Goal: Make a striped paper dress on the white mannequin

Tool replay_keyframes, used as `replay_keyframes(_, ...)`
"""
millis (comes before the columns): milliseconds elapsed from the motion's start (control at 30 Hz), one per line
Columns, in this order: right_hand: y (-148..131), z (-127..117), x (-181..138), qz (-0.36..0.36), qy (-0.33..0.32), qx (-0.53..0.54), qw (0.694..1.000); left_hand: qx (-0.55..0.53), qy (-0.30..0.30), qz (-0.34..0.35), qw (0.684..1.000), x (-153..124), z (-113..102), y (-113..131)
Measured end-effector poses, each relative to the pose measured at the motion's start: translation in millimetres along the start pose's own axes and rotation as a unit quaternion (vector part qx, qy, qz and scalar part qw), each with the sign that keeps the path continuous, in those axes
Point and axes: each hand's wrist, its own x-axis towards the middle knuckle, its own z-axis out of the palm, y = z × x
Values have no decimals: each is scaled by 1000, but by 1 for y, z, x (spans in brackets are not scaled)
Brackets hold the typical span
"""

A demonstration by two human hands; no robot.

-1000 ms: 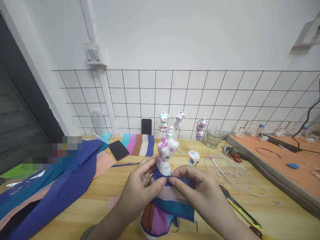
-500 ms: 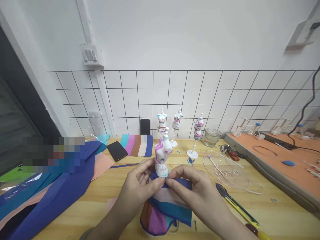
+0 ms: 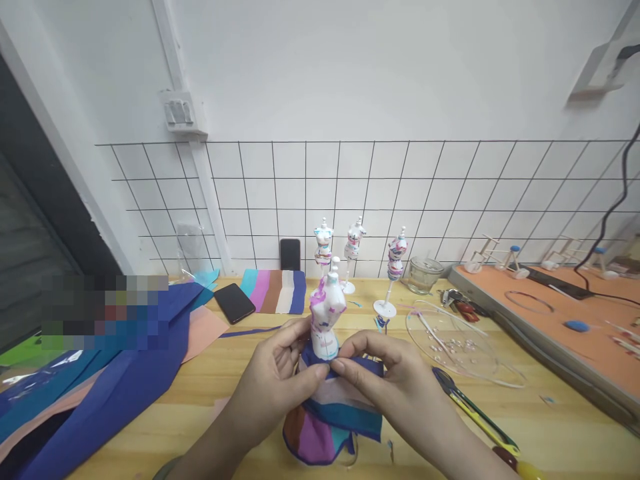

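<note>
A small white mannequin torso (image 3: 327, 313), blotched with pink and purple, stands slightly tilted between my hands. Striped fabric (image 3: 345, 410) in blue, white, teal, brown and purple hangs as a skirt from its waist. My left hand (image 3: 280, 377) is closed at the left of the waist, its thumb pressing the fabric's top edge. On the other side, my right hand (image 3: 393, 383) pinches that blue edge between thumb and forefinger. The fingertips of both hands nearly meet at the front. The mannequin's stand is mostly hidden by the fabric.
Three more small mannequins (image 3: 398, 267) stand behind, near a glass jar (image 3: 424, 275). Striped fabric (image 3: 274, 291) and a dark phone (image 3: 235, 303) lie at back left. Scissors (image 3: 477, 413) and a clear round tray (image 3: 453, 340) are at right. Folded blue fabric (image 3: 135, 373) lies left.
The mannequin has tilted slightly to the right, and the skirt's lower edge has shifted up a little. Both hands keep their hold at the waist.
</note>
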Motion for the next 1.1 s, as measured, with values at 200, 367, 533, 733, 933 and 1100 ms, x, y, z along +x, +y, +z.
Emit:
replay_keyframes(200, 0, -2, -3, 3, 3, -4, 1000, 14, 28, 13, 999, 1, -3, -4)
replay_keyframes(367, -1, -3, -4, -26, 0, -3, 1000, 39, 40, 27, 998, 0, -4, -6)
replay_keyframes(533, -2, -4, -4, -30, -48, 17, 998, 39, 47, 29, 998, 1, -5, -7)
replay_keyframes(733, -3, -8, -3, -23, -57, 28, 998, 14, 42, 32, 998, 3, -4, -8)
replay_keyframes(933, -4, -9, -4, 7, -51, 27, 998, 9, 43, 23, 999, 2, -4, -6)
replay_keyframes(1100, -6, -10, -4, -19, -71, 24, 997, 9, 44, 22, 999, 2, -4, -7)
